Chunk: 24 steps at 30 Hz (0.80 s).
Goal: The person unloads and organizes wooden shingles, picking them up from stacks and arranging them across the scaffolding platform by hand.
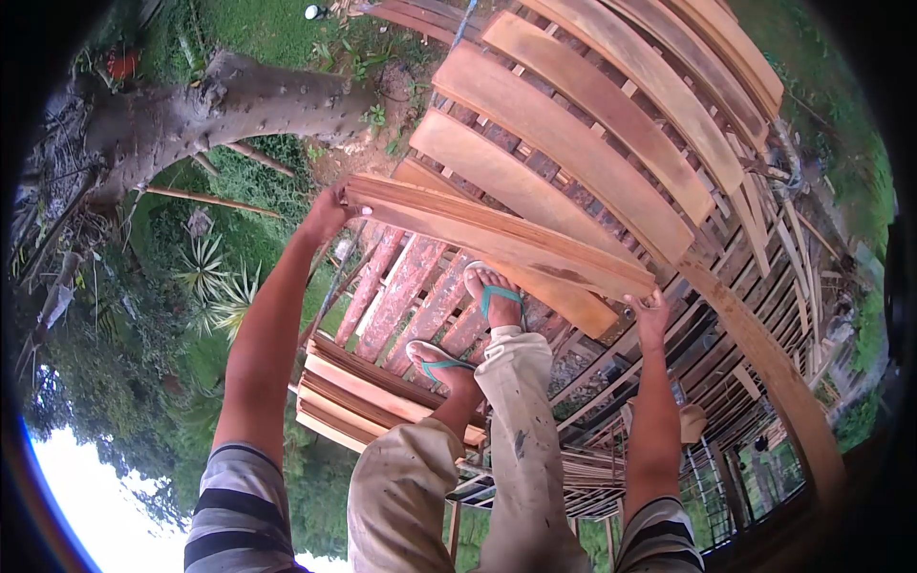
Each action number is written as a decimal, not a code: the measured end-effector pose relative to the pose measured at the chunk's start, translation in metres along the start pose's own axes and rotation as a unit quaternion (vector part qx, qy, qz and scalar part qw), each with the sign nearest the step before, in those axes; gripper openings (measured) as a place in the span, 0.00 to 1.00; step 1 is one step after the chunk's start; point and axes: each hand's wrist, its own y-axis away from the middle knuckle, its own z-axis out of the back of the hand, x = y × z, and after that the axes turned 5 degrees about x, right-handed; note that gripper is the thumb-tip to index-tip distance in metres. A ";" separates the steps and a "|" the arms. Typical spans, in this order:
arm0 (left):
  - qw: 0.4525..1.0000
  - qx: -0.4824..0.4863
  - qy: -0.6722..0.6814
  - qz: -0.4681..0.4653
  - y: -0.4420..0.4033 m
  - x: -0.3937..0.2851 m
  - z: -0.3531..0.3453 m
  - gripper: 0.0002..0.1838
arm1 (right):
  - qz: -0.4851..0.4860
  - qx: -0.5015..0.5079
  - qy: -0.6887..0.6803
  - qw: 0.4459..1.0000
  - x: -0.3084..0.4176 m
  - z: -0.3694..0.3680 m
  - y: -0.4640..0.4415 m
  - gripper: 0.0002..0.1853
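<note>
- Foliage (143,315) and a thick trunk (210,119) fill our left side of the frame.
- Our left hand (332,212) clamps one end of the held boards (497,237), thumb on their face.
- Those boards slant across the centre, above our sandalled feet (499,298) on the slats (406,286).
- Our right hand (650,310) pinches their other end.
- Wide planks (573,158) lie in rows, upper right.

Long, thin reddish-brown planks (506,234), stacked together, slant between the left hand (331,212) and right hand (650,313), above slatted boards (413,286).
</note>
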 end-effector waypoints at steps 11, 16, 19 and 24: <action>0.997 -0.061 0.010 -0.040 -0.146 -0.220 -0.057 0.26 | -0.001 -0.169 -0.046 0.985 0.088 0.070 -0.028 0.26; 0.996 -0.063 -0.064 -0.020 -0.243 -0.256 -0.071 0.24 | -0.044 -0.208 0.013 0.977 0.130 0.088 -0.091 0.28; 0.966 -0.118 -0.229 0.001 -0.275 -0.254 -0.078 0.26 | 0.008 -0.217 0.123 0.968 0.076 0.110 -0.164 0.26; 0.909 -0.172 -0.379 0.021 -0.292 -0.242 -0.095 0.34 | -0.026 -0.330 0.247 0.911 0.086 0.075 -0.182 0.26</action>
